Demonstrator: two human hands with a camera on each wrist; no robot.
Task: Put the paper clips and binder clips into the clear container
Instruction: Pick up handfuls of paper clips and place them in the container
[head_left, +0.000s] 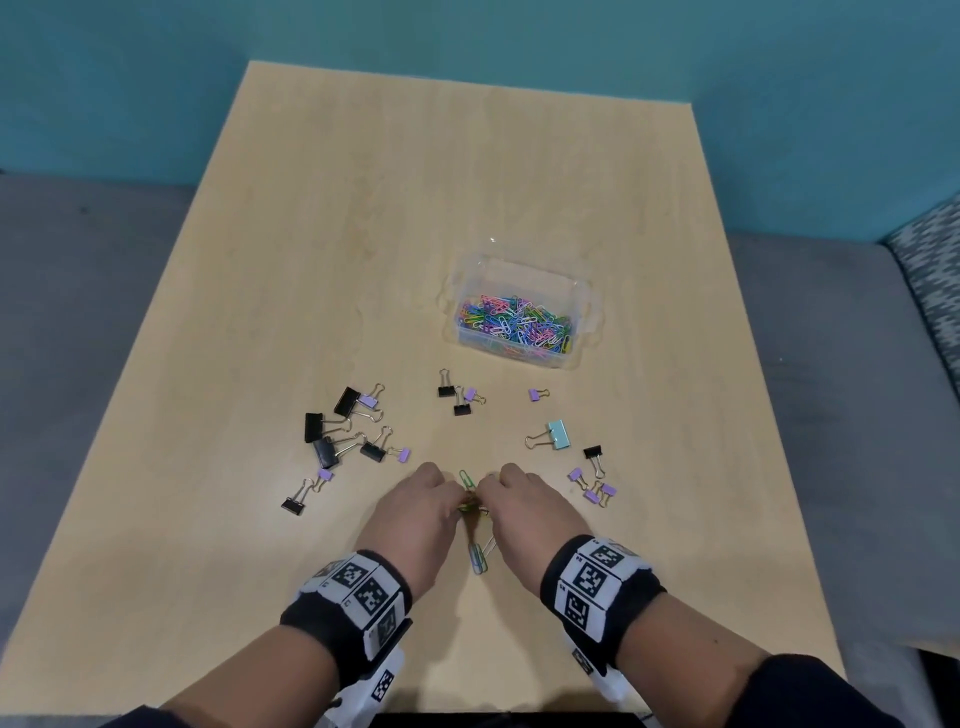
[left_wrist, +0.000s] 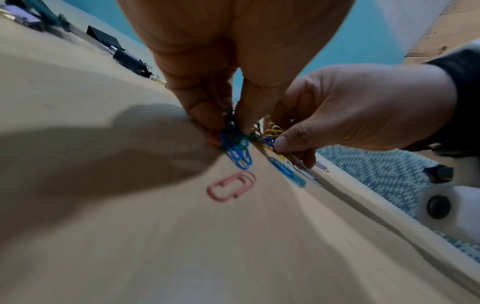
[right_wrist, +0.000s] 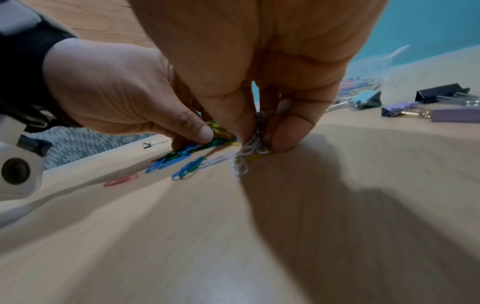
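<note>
Left hand and right hand each pinch thin wire paper clips off the smooth pale woodgrain bench. Clear plastic container sits farther back, part-filled. Binder clips scattered between. Teal wall behind.

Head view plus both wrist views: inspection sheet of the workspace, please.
Surface: light wooden table, bare at the far end.
Job's things: clear container right of centre, open, holding coloured paper clips. Black, purple and one light blue binder clip lie scattered on the table. Loose paper clips lie between the hands, including a pink paper clip.
Clutter: nothing seen.
Grippers: left hand pinches a blue and green bunch at the table; right hand pinches a pale bunch.
Cables: nothing seen.
Surroundings: teal wall, grey seat, patterned cushion at right.
</note>
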